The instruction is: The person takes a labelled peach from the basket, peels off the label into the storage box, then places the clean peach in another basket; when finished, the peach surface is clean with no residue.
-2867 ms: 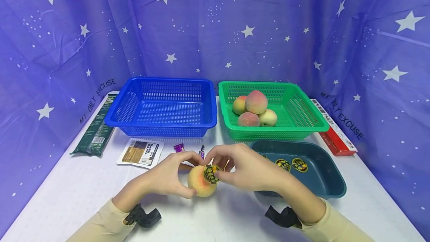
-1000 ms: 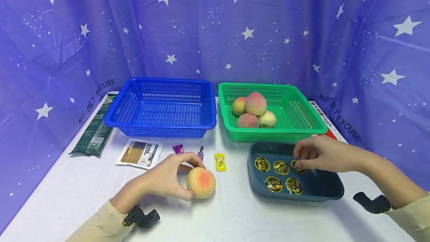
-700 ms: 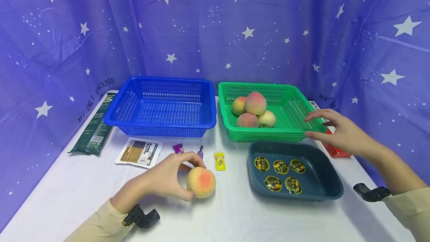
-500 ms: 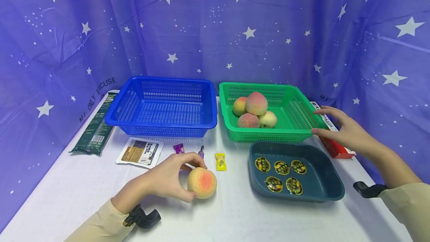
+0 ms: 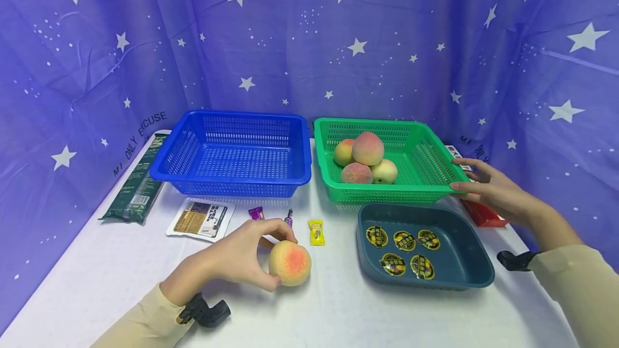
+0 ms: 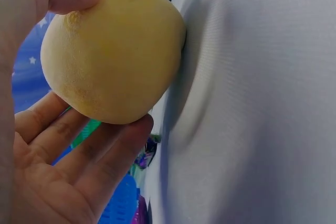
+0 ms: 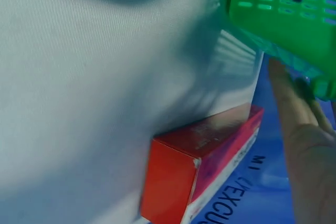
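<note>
My left hand (image 5: pixel 242 254) holds a yellow peach (image 5: pixel 290 263) with a red blush, thumb on its near side and fingers behind it. In the left wrist view the peach (image 6: pixel 115 51) sits close against the white tabletop. My right hand (image 5: pixel 498 189) is at the right end of the green basket (image 5: pixel 425 187), fingertips and thumb right at its rim. In the right wrist view its fingers (image 7: pixel 294 103) stretch along the outside of the basket, fairly straight. Inside that basket several peaches (image 5: pixel 368 149) lie together at the left.
A blue basket (image 5: pixel 231 179) stands left of the green one. In front of the green basket is a dark teal tub (image 5: pixel 464 262) with several round stickers. A red box (image 5: pixel 486 215), green packet (image 5: pixel 137 187), white pouch (image 5: pixel 200 219) and small candies (image 5: pixel 316 232) lie around.
My right hand put a sticker on the peach, released another into the tub, then moved up to the green basket's right rim. My left hand keeps holding the peach in place.
</note>
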Tool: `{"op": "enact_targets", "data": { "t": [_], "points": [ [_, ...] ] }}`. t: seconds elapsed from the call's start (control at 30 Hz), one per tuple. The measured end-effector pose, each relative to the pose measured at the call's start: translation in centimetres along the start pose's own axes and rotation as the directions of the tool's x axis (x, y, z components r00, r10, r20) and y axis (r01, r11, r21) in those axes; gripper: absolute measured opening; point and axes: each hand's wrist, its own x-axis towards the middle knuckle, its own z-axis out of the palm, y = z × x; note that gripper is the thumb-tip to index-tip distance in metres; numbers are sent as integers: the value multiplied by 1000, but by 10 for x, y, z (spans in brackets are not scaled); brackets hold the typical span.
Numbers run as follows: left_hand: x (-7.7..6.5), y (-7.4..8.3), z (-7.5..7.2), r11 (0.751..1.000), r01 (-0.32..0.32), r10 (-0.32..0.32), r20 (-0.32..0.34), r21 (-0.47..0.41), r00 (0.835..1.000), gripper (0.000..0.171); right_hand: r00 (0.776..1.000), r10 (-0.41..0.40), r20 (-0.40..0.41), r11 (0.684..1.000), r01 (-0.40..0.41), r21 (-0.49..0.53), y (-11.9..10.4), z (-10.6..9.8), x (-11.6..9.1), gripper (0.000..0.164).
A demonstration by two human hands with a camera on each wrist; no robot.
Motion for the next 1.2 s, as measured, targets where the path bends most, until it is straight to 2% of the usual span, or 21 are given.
{"op": "enact_targets", "data": {
  "t": [0.13, 0.33, 0.47, 0.67, 0.8, 0.93, 1.2],
  "points": [
    [5, 5, -5, 1000, -15, 15, 28, 14, 999, 66, 1000, -8, 17, 983, 4, 186, 5, 0, 3, 68],
    [23, 25, -23, 998, -68, 68, 11, 3, 998, 66, 1000, -25, 13, 967, 21, 255, 10, 1, 3, 68],
    [43, 43, -37, 993, -114, 114, -6, 18, 993, 63, 999, -35, 2, 963, 33, 267, 13, 1, 3, 67],
    [85, 67, -59, 986, -162, 163, -28, 35, 986, 58, 999, -49, 15, 951, 42, 307, 15, 3, 5, 67],
    [117, 76, -72, 989, -138, 140, -44, 49, 989, 57, 997, -80, 18, 931, 68, 358, 19, 3, 5, 67],
    [148, 78, -83, 991, -92, 97, -47, 101, 994, 56, 995, -98, 14, 913, 84, 398, 22, 4, 5, 68],
    [198, 71, -99, 983, 22, -19, -21, 182, 1000, 50, 994, -106, 9, 894, 91, 438, 22, 8, 5, 68]
  ]
}}
